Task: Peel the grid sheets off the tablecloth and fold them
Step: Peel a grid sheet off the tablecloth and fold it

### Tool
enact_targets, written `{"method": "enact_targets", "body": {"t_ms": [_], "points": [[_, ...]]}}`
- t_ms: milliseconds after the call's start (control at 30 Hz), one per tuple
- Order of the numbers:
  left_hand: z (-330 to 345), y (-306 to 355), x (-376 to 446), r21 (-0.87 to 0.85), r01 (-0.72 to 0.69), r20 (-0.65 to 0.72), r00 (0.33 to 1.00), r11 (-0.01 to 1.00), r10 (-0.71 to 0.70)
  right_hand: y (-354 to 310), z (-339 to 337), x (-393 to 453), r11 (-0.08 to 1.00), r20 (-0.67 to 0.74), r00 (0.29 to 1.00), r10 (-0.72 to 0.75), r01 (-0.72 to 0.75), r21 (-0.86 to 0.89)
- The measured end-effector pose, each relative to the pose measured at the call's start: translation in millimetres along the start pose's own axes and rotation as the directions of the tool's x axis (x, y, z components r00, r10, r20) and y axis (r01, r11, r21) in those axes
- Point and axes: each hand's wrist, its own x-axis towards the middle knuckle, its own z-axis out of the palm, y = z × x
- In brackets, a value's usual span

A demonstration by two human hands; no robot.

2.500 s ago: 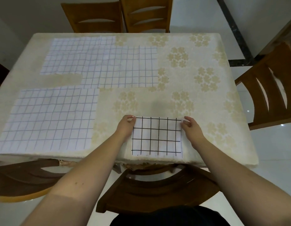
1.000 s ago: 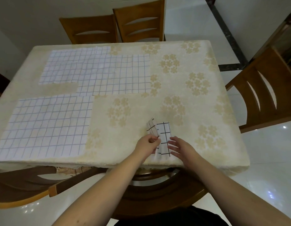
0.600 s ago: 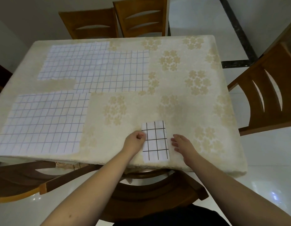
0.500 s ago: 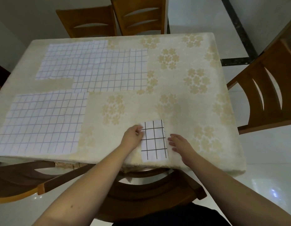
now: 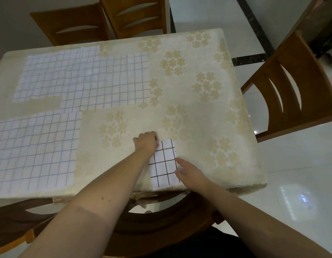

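A small folded grid sheet (image 5: 163,164) with bold black lines lies flat near the front edge of the cream flowered tablecloth (image 5: 198,108). My left hand (image 5: 145,144) rests on its upper left corner with the fingers curled. My right hand (image 5: 187,172) lies flat against its right edge, fingers spread. Two larger grid sheets with fainter lines stay stuck to the cloth: one at the back left (image 5: 87,79) and one at the front left (image 5: 33,151).
Wooden chairs stand round the table: two at the far side (image 5: 98,21), one on the right (image 5: 295,94), and dark ones under the front edge (image 5: 161,220). A glossy white tiled floor (image 5: 291,192) lies to the right.
The small sheet went from a wide rectangle to a narrow folded strip lying flat. My left hand has slid up to its top left corner and my right hand down along its right edge.
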Motion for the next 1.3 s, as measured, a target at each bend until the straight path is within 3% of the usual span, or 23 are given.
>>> {"method": "enact_targets", "body": {"t_ms": [200, 367, 500, 600, 667, 767, 867, 967, 1067, 1100, 1167, 1233, 1300], "points": [[-5.4, 1.9, 3.4, 0.094, -0.055, 0.088, 0.995, 0.994, 0.046, 4.8, -5.3, -8.1, 0.996, -0.062, 0.998, 0.031, -0.025, 0.087], [-14.0, -4.2, -10.9, -0.194, -0.171, 0.096, 0.977, 0.966, 0.192, 8.8, -5.9, -0.9, 0.970, -0.179, 0.976, 0.121, -0.078, 0.229], [-34.8, -3.6, -35.3, -0.280, -0.272, 0.087, 0.948, 0.921, 0.306, 2.4, -7.0, 6.2, 0.927, -0.294, 0.942, 0.163, -0.044, 0.372], [-55.0, -9.6, -54.7, -0.214, -0.359, 0.114, 0.914, 0.908, 0.388, -4.5, -7.7, 12.8, 0.914, -0.225, 0.963, 0.146, -0.044, 0.403], [-66.9, -18.4, -68.1, -0.228, -0.379, 0.095, 0.908, 0.897, 0.408, -4.9, -7.1, 17.5, 0.947, -0.111, 0.985, 0.131, -0.092, 0.307], [-79.9, -38.0, -86.7, -0.340, -0.358, 0.039, 0.918, 0.869, 0.394, -8.1, -5.2, 15.3, 0.981, -0.026, 0.998, 0.056, -0.050, 0.186], [-85.2, -64.6, -98.8, -0.523, -0.271, -0.015, 0.951, 0.808, 0.309, -14.1, 0.6, 6.6, 0.970, 0.017, 0.999, 0.034, -0.037, 0.239], [-82.3, -92.9, -108.7, -0.746, -0.113, -0.021, 0.989, 0.657, 0.147, -21.3, 10.9, 1.1, 0.906, -0.025, 0.998, 0.061, -0.045, 0.421], [-73.4, -115.2, -126.8, -0.928, 0.030, 0.047, 0.998, 0.372, 0.037, -45.7, 21.7, -5.7, 0.613, -0.043, 0.992, 0.115, -0.037, 0.789], [-67.4, -122.1, -132.8, -0.958, 0.066, 0.072, 0.997, 0.279, 0.009, -52.9, 25.8, -6.7, 0.504, -0.032, 0.991, 0.134, -0.040, 0.863], [-55.4, -134.7, -144.0, -0.985, 0.126, 0.117, 0.990, 0.122, -0.077, -71.5, 32.5, -13.8, 0.390, -0.037, 0.991, 0.132, -0.018, 0.921], [-45.3, -145.8, -153.0, -0.989, 0.149, 0.148, 0.976, -0.006, -0.157, -89.8, 40.9, -21.8, 0.369, -0.043, 0.992, 0.115, -0.002, 0.930], [-39.9, -155.2, -160.5, -0.983, 0.157, 0.173, 0.966, -0.096, -0.194, -107.4, 49.9, -29.8, 0.472, -0.098, 0.988, 0.120, 0.030, 0.881]]}}
